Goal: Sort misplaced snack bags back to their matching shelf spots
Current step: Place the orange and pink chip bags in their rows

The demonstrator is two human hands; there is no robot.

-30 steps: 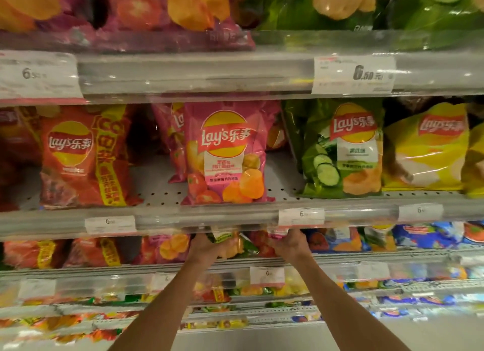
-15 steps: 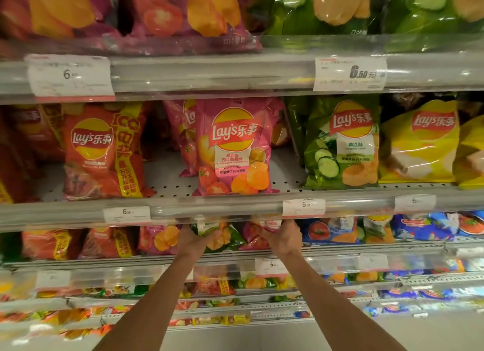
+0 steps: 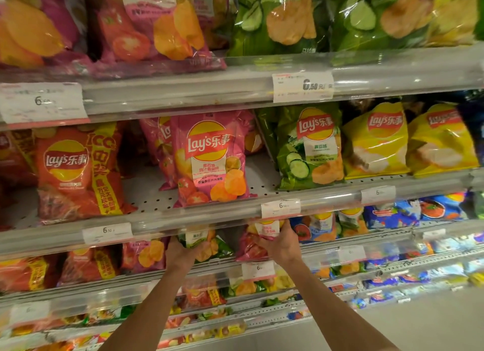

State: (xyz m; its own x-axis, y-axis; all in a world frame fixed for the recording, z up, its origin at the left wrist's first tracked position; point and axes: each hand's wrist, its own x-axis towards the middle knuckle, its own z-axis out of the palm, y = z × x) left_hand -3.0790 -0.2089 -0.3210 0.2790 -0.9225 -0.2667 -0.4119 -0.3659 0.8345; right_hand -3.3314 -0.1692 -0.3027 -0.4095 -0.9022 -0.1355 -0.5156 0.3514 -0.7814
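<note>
Both arms reach up to the third shelf from the top. My left hand (image 3: 183, 252) grips a green cucumber chip bag (image 3: 207, 244) at its lower edge. Just right of it, my right hand (image 3: 281, 244) holds a pink tomato chip bag (image 3: 252, 246). The tops of both bags are hidden behind the shelf rail (image 3: 209, 217) above. On the shelf above stand a red bag (image 3: 76, 172), a pink tomato bag (image 3: 209, 162), a green cucumber bag (image 3: 311, 146) and yellow bags (image 3: 374, 141).
Price tags (image 3: 280, 208) are clipped along the shelf rails. Blue bags (image 3: 419, 211) fill the right of the hands' shelf, red and pink bags (image 3: 89, 265) its left. More snack rows (image 3: 204, 295) lie on lower shelves. Large pink and green bags (image 3: 282, 18) fill the top shelf.
The view has tilted up and moved closer to the shelves. Both hands stay on the same two bags, which have come slightly forward from under the rail.
</note>
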